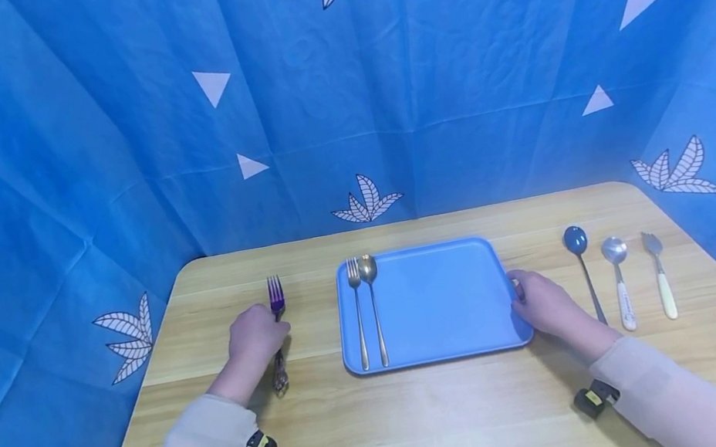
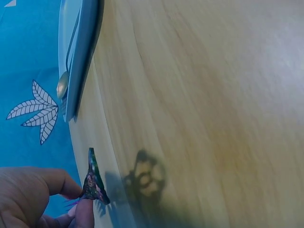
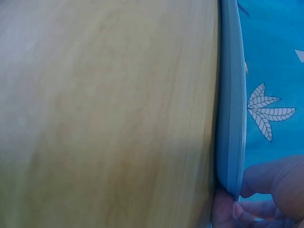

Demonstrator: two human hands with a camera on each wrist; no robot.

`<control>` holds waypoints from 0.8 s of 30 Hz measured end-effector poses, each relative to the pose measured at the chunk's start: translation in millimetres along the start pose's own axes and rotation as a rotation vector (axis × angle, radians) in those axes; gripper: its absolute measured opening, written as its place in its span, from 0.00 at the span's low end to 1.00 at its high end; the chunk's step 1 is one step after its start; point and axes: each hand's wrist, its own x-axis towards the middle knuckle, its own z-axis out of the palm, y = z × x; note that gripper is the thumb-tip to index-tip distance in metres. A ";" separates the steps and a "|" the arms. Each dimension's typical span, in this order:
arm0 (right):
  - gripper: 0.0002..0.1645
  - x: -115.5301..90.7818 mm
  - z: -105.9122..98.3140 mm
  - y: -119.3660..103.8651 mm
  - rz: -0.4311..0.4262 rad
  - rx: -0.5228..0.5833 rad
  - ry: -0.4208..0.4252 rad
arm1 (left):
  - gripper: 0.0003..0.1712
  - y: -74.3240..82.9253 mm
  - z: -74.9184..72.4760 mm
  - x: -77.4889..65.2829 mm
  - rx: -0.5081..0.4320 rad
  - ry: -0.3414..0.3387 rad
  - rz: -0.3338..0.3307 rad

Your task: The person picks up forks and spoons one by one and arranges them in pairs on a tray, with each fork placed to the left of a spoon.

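Left hand has the purple fork, pinched between thumb and fingertips partway along its handle; other fingers mostly hidden behind the thumb, can't tell how they lie. Fork is left of the blue tray, bare table between them, so the tray's left rim is to the right of those fingers. Long axis runs roughly away from the person, tines at the far end, handle end toward the body, nearly parallel to the tray's left edge. From the left wrist view the handle end looks raised, shadow falling apart from it. Left hand is clearly the nearer one to the fork; right hand is across the tray, fingers curled and gripping the right rim. In the tray, a slim fork and a gold-toned spoon lie side by side along the left, same far-to-near run, heads far, so they're the tray cutlery closest to the purple fork. Dark spoon, white-handled spoon, pale-handled fork all lie right of the right hand, untouched.
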 end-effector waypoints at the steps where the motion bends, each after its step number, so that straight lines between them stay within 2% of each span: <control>1: 0.35 0.0 0.1 0.0 0.001 0.000 0.001 | 0.15 1.4 0.2 0.0 -0.003 0.001 0.002; 15: 0.35 0.2 -0.4 -0.1 0.007 -0.001 -0.002 | 0.15 21.5 5.7 0.8 -0.041 -0.006 0.037; 24: 0.34 0.3 -0.5 -0.8 0.006 -0.006 -0.003 | 0.17 37.8 8.2 1.9 -0.017 -0.004 0.057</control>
